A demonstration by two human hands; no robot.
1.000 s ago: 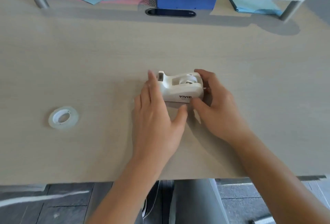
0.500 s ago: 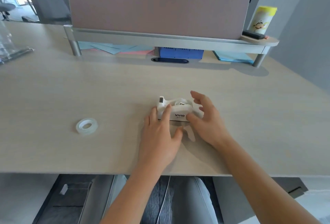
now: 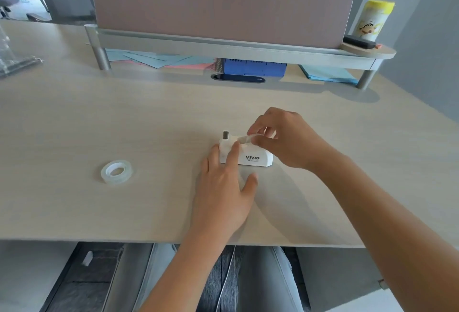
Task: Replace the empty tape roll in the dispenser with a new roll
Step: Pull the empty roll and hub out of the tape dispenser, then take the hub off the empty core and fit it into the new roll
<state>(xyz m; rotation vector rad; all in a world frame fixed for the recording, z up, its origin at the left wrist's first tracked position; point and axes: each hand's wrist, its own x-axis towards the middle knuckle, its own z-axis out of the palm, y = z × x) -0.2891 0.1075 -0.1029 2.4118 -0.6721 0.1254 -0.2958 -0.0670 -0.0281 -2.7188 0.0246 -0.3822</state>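
Observation:
A small white tape dispenser (image 3: 255, 158) marked VIVID sits on the light wood desk (image 3: 149, 122), its cutter end to the left. My left hand (image 3: 223, 187) lies flat on the desk with two fingertips pressed against the dispenser's left end. My right hand (image 3: 285, 137) hovers over the dispenser's top, thumb and fingers pinched on the thin, nearly empty roll (image 3: 248, 137) sitting in its cradle. A fresh clear tape roll (image 3: 116, 171) lies flat on the desk well to the left, apart from both hands.
A grey raised shelf (image 3: 223, 47) with a pink divider panel (image 3: 218, 3) runs along the back. Blue and pink papers (image 3: 154, 59), a blue box (image 3: 253, 66) and a cable slot (image 3: 238, 78) lie beneath it. A yellow-lidded canister (image 3: 372, 20) stands at the shelf's right end.
My right hand has lifted from the dispenser's right side onto its top and pinched the old roll. The left hand still steadies the left end. The camera tilted up.

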